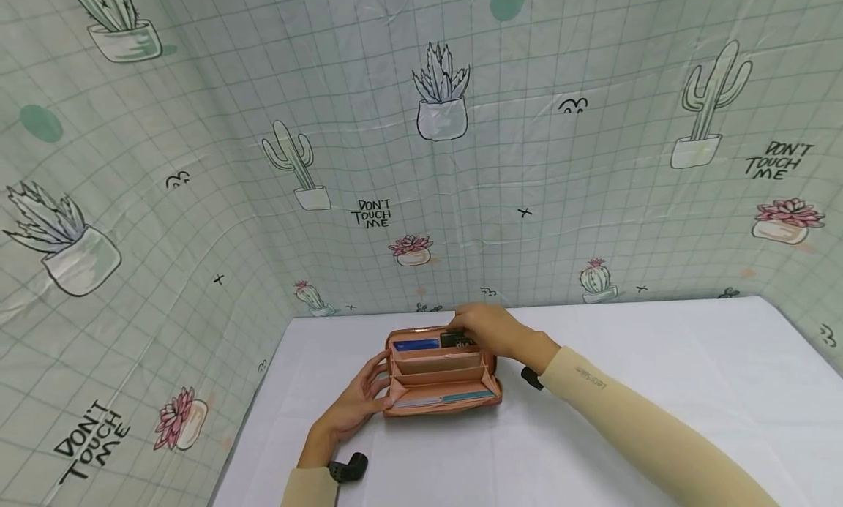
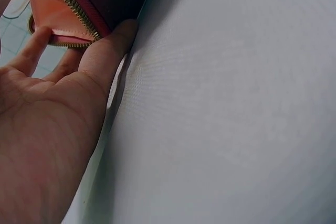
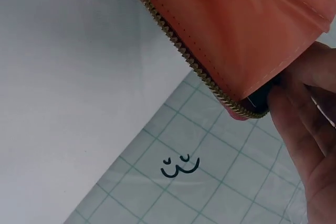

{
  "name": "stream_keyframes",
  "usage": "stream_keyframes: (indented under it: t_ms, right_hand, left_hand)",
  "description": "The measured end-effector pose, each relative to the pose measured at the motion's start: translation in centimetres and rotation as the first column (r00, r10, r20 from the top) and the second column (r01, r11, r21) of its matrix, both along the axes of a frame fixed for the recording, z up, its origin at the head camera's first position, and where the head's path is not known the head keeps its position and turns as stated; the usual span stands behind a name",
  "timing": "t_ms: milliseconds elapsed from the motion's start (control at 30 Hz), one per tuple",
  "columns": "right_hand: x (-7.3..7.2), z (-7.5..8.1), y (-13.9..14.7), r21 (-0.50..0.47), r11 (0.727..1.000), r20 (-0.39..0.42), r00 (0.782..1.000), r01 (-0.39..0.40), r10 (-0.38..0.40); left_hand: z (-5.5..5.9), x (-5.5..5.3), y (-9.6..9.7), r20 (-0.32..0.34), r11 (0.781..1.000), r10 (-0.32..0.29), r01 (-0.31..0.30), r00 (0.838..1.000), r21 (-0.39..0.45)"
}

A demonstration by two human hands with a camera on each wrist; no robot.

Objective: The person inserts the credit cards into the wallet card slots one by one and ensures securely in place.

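An orange zip-around wallet (image 1: 443, 410) lies spread open on the white table, its pockets facing up. My left hand (image 1: 352, 408) grips its left end, thumb at the front corner and fingers spread along the side. In the left wrist view that thumb (image 2: 107, 56) presses against the wallet's dark outer cover beside the brass zipper. At the back right pocket, my right hand (image 1: 497, 333) pinches a black card (image 1: 453, 339) that sits partly inside. The right wrist view shows the card's dark corner (image 3: 261, 97) under the fingertips, the rest hidden by pocket and fingers.
A blue card (image 1: 416, 344) sits in the back left pocket. Along the front pocket are a light blue card (image 1: 467, 396) and a pale one (image 1: 418, 402). The white table (image 1: 626, 375) meets a cactus-print cloth (image 1: 527, 163) behind and at the left.
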State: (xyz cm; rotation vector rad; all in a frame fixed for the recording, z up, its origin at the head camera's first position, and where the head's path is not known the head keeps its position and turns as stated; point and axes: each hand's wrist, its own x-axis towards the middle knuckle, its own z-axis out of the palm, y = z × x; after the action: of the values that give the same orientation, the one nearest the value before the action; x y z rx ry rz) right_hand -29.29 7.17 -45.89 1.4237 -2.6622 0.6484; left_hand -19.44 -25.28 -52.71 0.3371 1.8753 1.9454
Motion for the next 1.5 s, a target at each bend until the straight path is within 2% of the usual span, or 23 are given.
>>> stream_keyframes:
  t_ms: [133,300,567,800,1133,1500]
  right_hand:
    - [0.3,0.1,0.3,0.009,0.999,-0.023,0.999,0.048,-0.048]
    - [0.4,0.2,0.3,0.016,0.999,-0.009,0.999,0.038,-0.037]
    - [0.4,0.3,0.2,0.023,0.999,0.065,0.997,0.027,-0.028]
    - [0.7,0.5,0.3,0.041,0.999,0.051,0.998,0.032,-0.034]
    - [0.8,0.5,0.5,0.048,0.999,0.073,0.997,0.017,-0.021]
    - [1.2,0.9,0.7,0.068,0.998,0.077,0.997,-0.001,-0.004]
  left_hand:
    - [0.1,0.0,0.0,0.003,1.0,0.005,-0.005,1.0,0.006]
    - [0.1,0.1,0.0,0.0,1.0,0.002,-0.002,1.0,0.014]
    - [-0.2,0.1,0.1,0.001,1.0,0.011,-0.011,1.0,0.013]
    - [-0.2,0.1,0.1,-0.004,1.0,0.006,-0.006,1.0,0.014]
    - [-0.1,0.1,0.2,0.008,0.999,0.034,-0.034,0.999,-0.02]
    - [-0.1,0.1,0.2,0.001,0.999,0.031,-0.031,1.0,-0.016]
